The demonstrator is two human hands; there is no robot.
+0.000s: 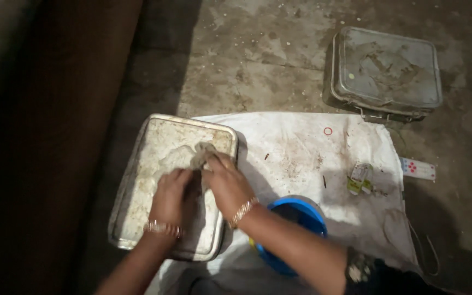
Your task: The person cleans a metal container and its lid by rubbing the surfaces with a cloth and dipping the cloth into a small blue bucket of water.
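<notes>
On the concrete floor (258,60), a white cloth sheet (301,158) is spread flat; its far edge runs straight and its right edge ends near a small printed card (418,169). A rectangular metal tray (154,158), inverted or lidded (cannot tell which), lies across the sheet's left edge, partly overhanging onto bare floor. Left of the tray stands a dark brown vertical surface (55,136), close to the tray's long side, leaving little room there. Open sheet lies to the right of the tray, carrying only a small red ring (328,131) and a torn green-and-white wrapper (359,179).

A blue round container (296,218) sits just beside the tray's near right corner, partly hidden under the right forearm. A second metal box (386,71) with a latch stands on the floor beyond the sheet's far right corner, well apart from the hands.

Left hand (171,198): fingers curled, pressed down on the tray surface. Right hand (226,183): fingers drawn together, bearing on a grey crumpled rag (201,153) that rests on the tray near its far right corner. Both hands are touching each other; each wrist carries a bangle.
</notes>
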